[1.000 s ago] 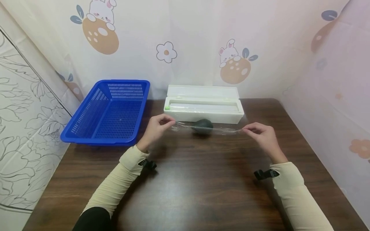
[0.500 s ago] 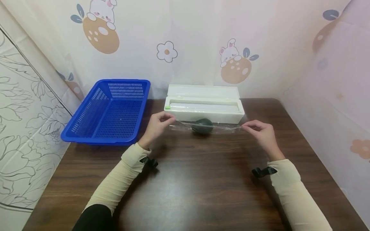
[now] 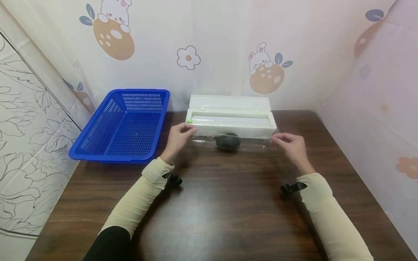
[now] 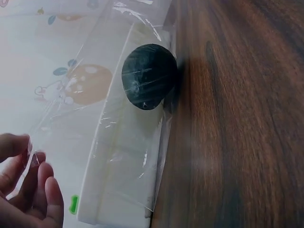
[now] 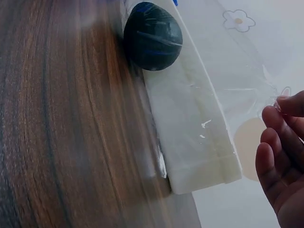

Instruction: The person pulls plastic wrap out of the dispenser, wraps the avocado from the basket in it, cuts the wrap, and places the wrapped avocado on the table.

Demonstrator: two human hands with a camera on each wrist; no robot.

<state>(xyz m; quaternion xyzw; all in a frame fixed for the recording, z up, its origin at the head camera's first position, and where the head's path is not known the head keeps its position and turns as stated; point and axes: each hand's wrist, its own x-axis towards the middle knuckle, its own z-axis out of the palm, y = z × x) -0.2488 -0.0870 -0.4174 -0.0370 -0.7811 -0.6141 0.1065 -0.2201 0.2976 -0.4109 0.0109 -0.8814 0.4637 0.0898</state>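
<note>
A sheet of clear cling film (image 3: 205,140) is stretched between my two hands. My left hand (image 3: 177,140) pinches one upper corner between thumb and fingers; in the left wrist view the film (image 4: 45,118) gathers at the fingertips. The opposite corner is pinched by my right hand (image 3: 293,146). Seen through the film is a dark green avocado (image 3: 228,141), lying on the table against the front of a white cling film box (image 3: 202,129). The box's lid stands raised, and a roll shows inside. Both wrist views show the avocado (image 5: 153,38) behind the transparent sheet.
A blue plastic basket (image 3: 112,157) with slotted walls stands at the back left of the brown wooden table (image 3: 215,210). A green slider (image 3: 189,120) sits at the box's left end. Behind the table hangs a patterned curtain (image 3: 222,36).
Both hands have moved slightly farther away from me and up in the view, carrying the film toward the box. The sheet hangs more spread out before the avocado, which has stayed put.
</note>
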